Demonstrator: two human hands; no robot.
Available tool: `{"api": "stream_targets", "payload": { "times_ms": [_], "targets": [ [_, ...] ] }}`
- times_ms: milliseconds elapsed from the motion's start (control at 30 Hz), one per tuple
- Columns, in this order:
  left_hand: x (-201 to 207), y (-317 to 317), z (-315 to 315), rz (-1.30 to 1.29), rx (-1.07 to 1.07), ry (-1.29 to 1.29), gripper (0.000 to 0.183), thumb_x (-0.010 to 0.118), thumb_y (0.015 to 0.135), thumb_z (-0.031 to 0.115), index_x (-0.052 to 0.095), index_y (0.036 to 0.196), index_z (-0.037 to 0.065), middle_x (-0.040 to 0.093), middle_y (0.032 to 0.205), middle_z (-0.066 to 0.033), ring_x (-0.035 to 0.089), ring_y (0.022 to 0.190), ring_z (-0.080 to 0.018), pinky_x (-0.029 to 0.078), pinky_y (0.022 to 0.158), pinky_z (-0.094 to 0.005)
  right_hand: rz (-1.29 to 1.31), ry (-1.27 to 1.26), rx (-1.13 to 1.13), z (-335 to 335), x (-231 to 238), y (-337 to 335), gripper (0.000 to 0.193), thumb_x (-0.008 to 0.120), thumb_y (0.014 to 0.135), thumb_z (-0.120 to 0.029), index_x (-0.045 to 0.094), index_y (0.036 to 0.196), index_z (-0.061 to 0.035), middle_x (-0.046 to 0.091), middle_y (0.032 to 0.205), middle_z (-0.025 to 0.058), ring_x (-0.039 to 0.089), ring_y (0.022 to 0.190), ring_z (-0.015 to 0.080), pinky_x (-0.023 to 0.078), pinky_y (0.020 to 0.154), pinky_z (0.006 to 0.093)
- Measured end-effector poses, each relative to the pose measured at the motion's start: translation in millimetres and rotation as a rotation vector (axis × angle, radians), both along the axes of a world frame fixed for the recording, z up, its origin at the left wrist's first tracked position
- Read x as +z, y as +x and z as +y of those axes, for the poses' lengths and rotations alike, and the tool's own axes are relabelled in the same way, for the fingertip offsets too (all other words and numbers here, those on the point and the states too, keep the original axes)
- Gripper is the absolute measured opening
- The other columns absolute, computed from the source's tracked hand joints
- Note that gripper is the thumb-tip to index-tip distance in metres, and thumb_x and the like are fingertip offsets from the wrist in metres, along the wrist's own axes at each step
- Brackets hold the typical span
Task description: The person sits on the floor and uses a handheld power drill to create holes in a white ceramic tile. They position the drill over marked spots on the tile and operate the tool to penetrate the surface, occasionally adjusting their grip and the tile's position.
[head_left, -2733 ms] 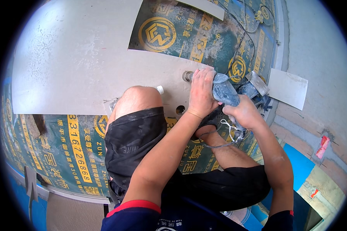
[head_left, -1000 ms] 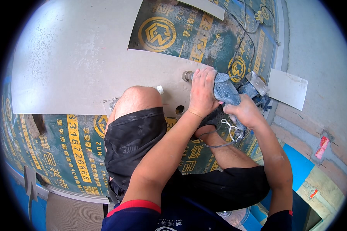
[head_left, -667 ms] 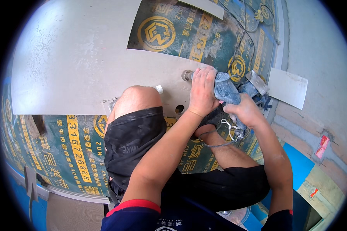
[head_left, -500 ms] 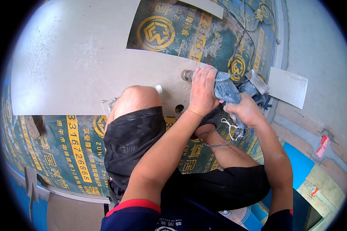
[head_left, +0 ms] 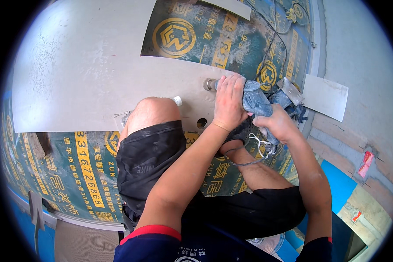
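Both my hands hold a dusty blue power drill [head_left: 256, 97], which lies tilted over a large light grey tile [head_left: 87, 78]. My left hand [head_left: 229, 98] wraps over the front of its body. The rear handle is in the grip of my right hand [head_left: 276, 123]. A short round metal hole-saw bit [head_left: 209, 84] sticks out to the left of my left hand, at the tile's surface. Whether it has cut in, I cannot tell. Nearer to me, the tile has a round hole [head_left: 201, 123], and a small white cap [head_left: 177, 101] stands beside my knee.
Green printed floor covering [head_left: 91, 174] lies under the tile. A second blue dusty tool [head_left: 284, 101] sits right of the drill, near a light offcut [head_left: 326, 97]. Dark cables [head_left: 277, 37] run behind. A grey cord [head_left: 244, 163] crosses my leg. A trowel-like tool [head_left: 37, 214] is at lower left.
The view has shifted slightly. Both hands keep the same grip on the drill, and its bit stays at nearly the same place on the tile.
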State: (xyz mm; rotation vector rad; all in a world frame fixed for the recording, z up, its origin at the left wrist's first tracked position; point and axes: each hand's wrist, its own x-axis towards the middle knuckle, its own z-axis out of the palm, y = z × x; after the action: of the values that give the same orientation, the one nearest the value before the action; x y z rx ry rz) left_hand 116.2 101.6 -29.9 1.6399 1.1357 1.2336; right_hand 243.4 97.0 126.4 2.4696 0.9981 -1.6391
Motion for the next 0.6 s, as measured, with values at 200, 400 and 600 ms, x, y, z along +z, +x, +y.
{"api": "stream_targets", "payload": {
  "times_ms": [200,400,600],
  "targets": [
    [-0.2,0.5,0.4,-0.025,0.008,0.013,0.097,0.091,0.06,0.028,0.046,0.142,0.001,0.056,0.139,-0.0215,0.052,0.135,-0.0429,0.032,0.122,-0.0599,0.004,0.019,-0.01,0.0,2.5,-3.9,0.029,0.073,0.078,-0.015,0.075,0.102,0.0018,0.065,0.071,0.0036,0.059,0.058,0.012,0.046,0.055,0.0312],
    [2.2,-0.2,-0.3,-0.021,-0.011,0.008,0.1,0.092,0.058,0.025,0.045,0.142,0.002,0.055,0.139,-0.0213,0.051,0.135,-0.043,0.032,0.122,-0.0596,0.006,0.018,-0.013,0.4,5.8,-5.4,0.029,0.073,0.079,-0.014,0.075,0.103,0.002,0.065,0.071,0.0033,0.058,0.059,0.0115,0.046,0.056,0.0309],
    [-0.5,-1.6,-2.5,-0.014,-0.023,0.015,0.104,0.095,0.055,0.024,0.044,0.143,0.001,0.055,0.142,-0.0222,0.052,0.136,-0.0443,0.032,0.122,-0.0626,0.006,0.012,0.001,-3.3,4.0,-4.6,0.03,0.074,0.078,-0.016,0.076,0.102,0.0023,0.067,0.073,0.0045,0.06,0.061,0.0121,0.048,0.058,0.0317]
  ]
}}
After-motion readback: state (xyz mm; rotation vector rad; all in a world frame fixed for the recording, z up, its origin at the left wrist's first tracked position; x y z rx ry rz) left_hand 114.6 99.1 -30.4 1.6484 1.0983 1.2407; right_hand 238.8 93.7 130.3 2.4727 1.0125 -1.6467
